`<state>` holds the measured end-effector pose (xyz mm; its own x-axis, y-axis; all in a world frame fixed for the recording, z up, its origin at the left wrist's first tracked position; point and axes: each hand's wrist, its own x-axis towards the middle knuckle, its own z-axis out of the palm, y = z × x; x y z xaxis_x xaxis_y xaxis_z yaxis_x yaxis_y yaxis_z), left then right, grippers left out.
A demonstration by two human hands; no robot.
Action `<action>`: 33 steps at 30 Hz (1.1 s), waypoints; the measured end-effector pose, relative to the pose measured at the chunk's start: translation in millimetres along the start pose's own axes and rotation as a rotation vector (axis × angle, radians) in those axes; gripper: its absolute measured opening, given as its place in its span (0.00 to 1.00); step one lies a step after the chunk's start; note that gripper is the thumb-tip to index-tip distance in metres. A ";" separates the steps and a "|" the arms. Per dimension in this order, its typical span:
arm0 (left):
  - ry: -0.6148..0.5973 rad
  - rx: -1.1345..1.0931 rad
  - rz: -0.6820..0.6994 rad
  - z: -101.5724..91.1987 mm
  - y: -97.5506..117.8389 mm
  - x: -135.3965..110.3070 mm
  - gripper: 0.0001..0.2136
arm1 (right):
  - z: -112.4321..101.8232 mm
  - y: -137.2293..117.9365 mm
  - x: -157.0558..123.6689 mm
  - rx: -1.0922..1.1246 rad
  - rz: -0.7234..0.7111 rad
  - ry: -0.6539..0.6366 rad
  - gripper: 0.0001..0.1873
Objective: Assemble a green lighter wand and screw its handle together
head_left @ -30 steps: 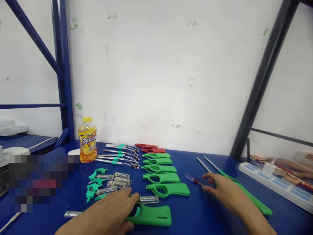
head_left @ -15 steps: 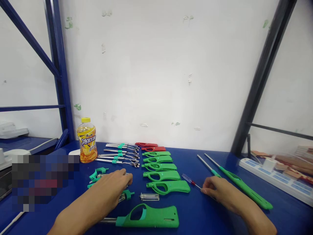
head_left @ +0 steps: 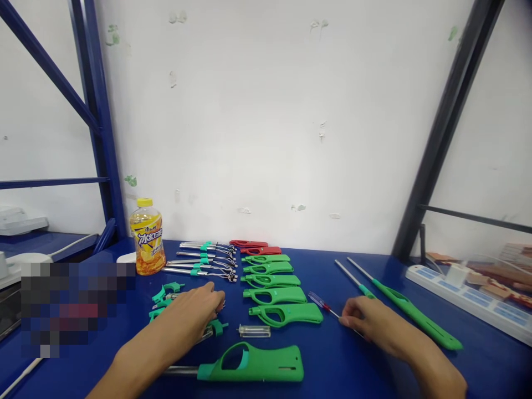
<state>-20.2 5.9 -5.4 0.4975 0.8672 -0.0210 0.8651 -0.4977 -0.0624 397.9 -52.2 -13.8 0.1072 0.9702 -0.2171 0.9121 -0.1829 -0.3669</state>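
Observation:
My left hand (head_left: pixel 198 311) hovers low over a cluster of small teal plastic triggers (head_left: pixel 170 289) and clear fuel tanks, its fingers curled downward. Its fingertips are mostly hidden, so what they hold cannot be made out. My right hand (head_left: pixel 362 317) pinches the thin metal shaft of a screwdriver (head_left: pixel 319 302) with a clear and red handle, which points away to the left. Between the hands is a loose clear fuel tank (head_left: pixel 254 331). Nearest to me lies a green long-necked lighter (head_left: pixel 266 364); behind it stretches a column of green lighter shells (head_left: pixel 291 314).
Metal lighter tubes with wires (head_left: pixel 203 262) lie at the back, beside red lighter shells (head_left: pixel 260 251). A drink bottle (head_left: pixel 147 238) stands at the back left. Right of my right hand are more green lighters (head_left: pixel 415 315) and a white power strip (head_left: pixel 469 302).
The view has shifted very slightly. My left hand has moved a little over the small parts; my right hand stays on the screwdriver shaft.

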 end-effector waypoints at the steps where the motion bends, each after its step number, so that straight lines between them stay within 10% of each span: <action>1: -0.002 0.004 -0.002 1.8 -0.7 1.4 0.14 | 0.7 0.6 0.3 0.004 -0.004 -0.003 0.12; 14: 0.060 0.000 0.027 1.1 1.4 0.3 0.15 | -13.7 -16.4 -19.1 0.387 -0.271 0.219 0.20; 19: 0.103 0.012 0.048 -16.7 18.2 -4.9 0.13 | -18.3 -38.7 -35.5 0.641 -0.329 0.382 0.49; 33: 0.282 -0.368 0.276 -22.9 97.3 -22.7 0.09 | -4.2 -91.8 -54.6 0.940 -0.527 0.210 0.63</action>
<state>54.2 -62.5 11.8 0.6639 0.6916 0.2845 0.6398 -0.7222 0.2627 310.0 -87.7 35.5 -0.0610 0.9535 0.2950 0.2076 0.3012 -0.9307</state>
